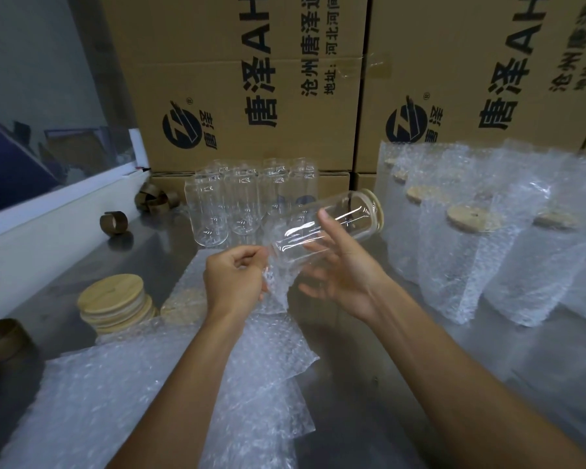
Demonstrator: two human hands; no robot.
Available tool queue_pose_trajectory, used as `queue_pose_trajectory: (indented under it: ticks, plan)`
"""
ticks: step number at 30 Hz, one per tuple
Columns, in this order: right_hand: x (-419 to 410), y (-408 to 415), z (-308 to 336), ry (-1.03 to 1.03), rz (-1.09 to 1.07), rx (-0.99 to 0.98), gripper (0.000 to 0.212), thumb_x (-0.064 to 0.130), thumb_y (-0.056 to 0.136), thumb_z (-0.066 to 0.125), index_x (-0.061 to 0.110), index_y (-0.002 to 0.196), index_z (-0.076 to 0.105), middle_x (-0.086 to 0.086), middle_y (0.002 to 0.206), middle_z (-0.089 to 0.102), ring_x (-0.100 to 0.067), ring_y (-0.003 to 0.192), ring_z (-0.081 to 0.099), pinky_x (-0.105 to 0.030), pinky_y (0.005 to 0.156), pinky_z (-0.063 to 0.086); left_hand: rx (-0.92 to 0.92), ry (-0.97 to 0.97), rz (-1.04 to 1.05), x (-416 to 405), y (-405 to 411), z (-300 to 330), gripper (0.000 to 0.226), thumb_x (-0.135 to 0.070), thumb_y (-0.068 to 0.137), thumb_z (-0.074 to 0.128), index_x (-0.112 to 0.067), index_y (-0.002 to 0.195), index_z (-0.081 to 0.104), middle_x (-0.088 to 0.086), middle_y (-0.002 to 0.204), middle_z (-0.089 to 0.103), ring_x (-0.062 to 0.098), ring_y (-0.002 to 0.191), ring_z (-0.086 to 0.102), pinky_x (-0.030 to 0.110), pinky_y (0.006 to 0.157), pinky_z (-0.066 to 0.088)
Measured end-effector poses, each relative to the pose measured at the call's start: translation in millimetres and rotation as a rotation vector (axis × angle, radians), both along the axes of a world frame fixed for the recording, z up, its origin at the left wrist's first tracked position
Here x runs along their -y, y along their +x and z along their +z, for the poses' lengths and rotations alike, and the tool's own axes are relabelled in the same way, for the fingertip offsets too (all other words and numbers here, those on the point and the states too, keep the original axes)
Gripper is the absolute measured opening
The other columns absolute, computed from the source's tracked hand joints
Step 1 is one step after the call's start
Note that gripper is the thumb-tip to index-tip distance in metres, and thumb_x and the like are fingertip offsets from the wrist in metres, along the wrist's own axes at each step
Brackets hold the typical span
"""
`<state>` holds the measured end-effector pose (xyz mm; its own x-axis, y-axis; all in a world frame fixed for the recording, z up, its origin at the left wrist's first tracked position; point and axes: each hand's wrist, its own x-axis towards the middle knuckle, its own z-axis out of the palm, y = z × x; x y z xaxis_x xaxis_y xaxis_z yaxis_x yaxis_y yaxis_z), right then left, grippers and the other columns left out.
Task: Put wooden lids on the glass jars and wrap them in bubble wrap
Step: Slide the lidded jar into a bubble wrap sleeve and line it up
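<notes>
A clear glass jar (332, 225) with a wooden lid (377, 208) on its far end lies tilted in the air above the table. My right hand (342, 265) holds it, thumb on top and fingers underneath. My left hand (234, 279) pinches the edge of a bubble wrap bag (278, 286) at the jar's base. Several bare jars (247, 201) stand upright at the back. A stack of wooden lids (114, 304) sits at the left. More bubble wrap (142, 384) lies in front of me.
Several wrapped, lidded jars (467, 238) stand in a row at the right. Brown tape rolls (115, 222) lie at the left on the grey table (403, 401). Cardboard boxes (251, 79) form a wall behind. A white ledge (48, 225) borders the left.
</notes>
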<state>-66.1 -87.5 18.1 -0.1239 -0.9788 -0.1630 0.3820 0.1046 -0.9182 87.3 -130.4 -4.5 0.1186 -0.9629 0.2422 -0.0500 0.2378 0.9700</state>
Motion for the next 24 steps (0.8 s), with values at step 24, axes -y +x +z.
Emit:
queue_pose_trajectory:
  ticks: [24]
  plan:
    - [8, 0, -17, -0.147, -0.166, -0.548, 0.095, 0.037, 0.044, 0.103, 0.021, 0.127, 0.058, 0.000, 0.122, 0.069, -0.017, 0.114, 0.066, -0.042, 0.102, 0.053, -0.015, 0.050, -0.086, -5, -5, 2, 0.015, -0.003, 0.095, 0.063, -0.005, 0.080, 0.068, -0.003, 0.048, 0.060, 0.009, 0.036, 0.052, 0.018, 0.038, 0.042]
